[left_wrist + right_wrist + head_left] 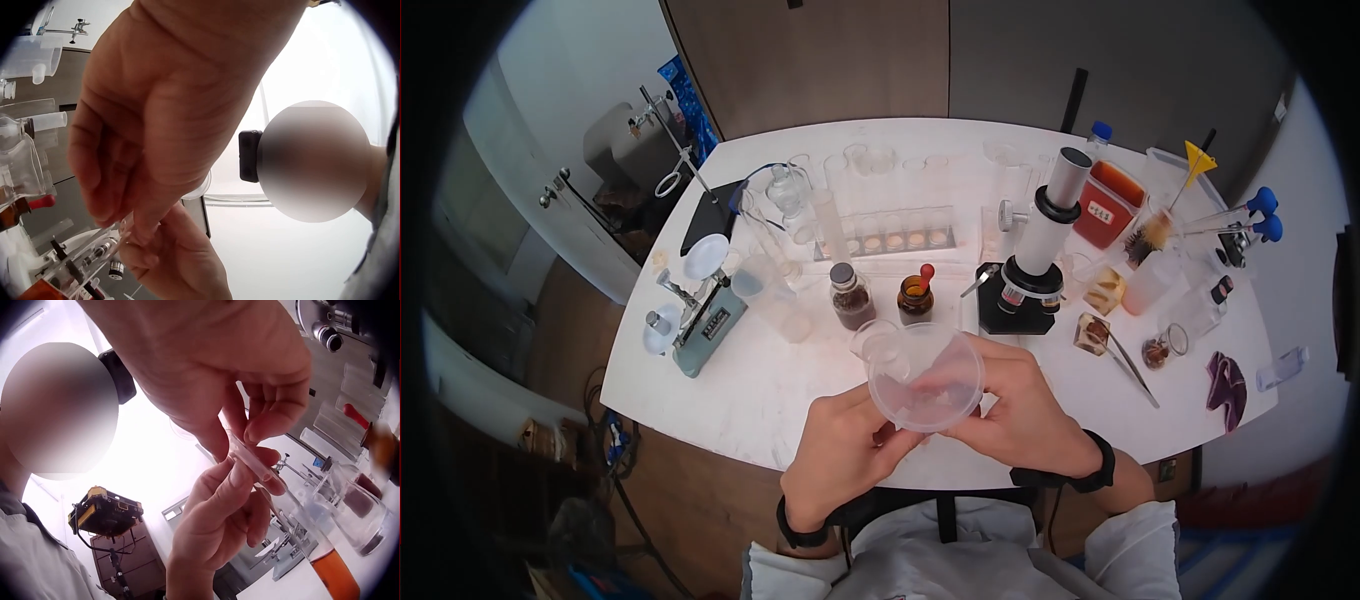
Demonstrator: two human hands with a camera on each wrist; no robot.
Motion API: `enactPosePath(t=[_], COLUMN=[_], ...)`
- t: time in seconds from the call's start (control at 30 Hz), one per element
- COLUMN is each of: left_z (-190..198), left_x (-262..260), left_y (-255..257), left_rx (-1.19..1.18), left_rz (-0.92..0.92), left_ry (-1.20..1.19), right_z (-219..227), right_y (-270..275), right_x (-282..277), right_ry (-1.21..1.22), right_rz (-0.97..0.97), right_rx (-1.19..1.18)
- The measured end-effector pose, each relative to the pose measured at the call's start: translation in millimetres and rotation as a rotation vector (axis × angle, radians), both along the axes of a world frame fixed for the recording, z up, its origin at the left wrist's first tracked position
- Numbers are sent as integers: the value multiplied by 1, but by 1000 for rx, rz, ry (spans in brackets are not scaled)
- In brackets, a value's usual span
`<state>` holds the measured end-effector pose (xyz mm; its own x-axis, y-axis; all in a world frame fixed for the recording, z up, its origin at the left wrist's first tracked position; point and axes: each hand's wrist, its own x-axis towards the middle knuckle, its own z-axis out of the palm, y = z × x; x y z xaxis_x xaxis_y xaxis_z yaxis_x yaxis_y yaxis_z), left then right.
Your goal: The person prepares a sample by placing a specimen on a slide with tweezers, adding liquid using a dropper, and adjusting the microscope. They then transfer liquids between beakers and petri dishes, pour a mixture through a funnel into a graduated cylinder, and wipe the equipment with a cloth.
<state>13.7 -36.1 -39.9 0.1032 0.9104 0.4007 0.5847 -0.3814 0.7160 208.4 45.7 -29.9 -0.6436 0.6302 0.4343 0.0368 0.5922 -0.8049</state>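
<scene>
Both hands meet in front of the body on a translucent plastic funnel (pixel 927 380). Its wide round mouth faces up toward the head camera, and fingers show through the wall. My left hand (pixel 835 450) pinches it from the left, thumb against the narrow stem (pixel 250 460) in the right wrist view. From the other side my right hand (pixel 1025 415) pinches the same stem. Beyond the stem's lower end a clear tube-like vessel (pixel 297 512) runs down to orange liquid (pixel 337 575). I cannot tell whether either hand also grips that vessel.
Just beyond the hands stand a dark-filled jar (pixel 852 300) and a brown bottle (pixel 916 302) with a red dropper bulb. A microscope (pixel 1030 250) is at right centre, near tweezers (pixel 1133 370) and a red bin (pixel 1108 205). The balance (pixel 712 325) and glassware occupy the left.
</scene>
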Motion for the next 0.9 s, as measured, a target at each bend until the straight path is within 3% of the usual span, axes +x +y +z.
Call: enactPosePath(t=[0.27,0.37,0.47,0.63,0.77,0.9], left_z=[10,36,54,62,57,67], left_x=[-8,-15,-11,2,-3,-26], left_y=[-7,-15,-6,2,9,16], left_rx=[-129,-39,123,57,52,282], left_rz=[40,90,-43,-94,-56,45], left_ry=[51,-140,-149,40,-72,-405], right_z=[4,10,16,16,13,19], right_y=[-3,-6,-9,-9,-4,2], right_x=[13,20,18,17,22,34], right_ry=[62,-55,-64,-102,-177,-205], right_rz=[34,47,102,142,121,98], right_rx=[-72,-136,-113,-157,-232,-233])
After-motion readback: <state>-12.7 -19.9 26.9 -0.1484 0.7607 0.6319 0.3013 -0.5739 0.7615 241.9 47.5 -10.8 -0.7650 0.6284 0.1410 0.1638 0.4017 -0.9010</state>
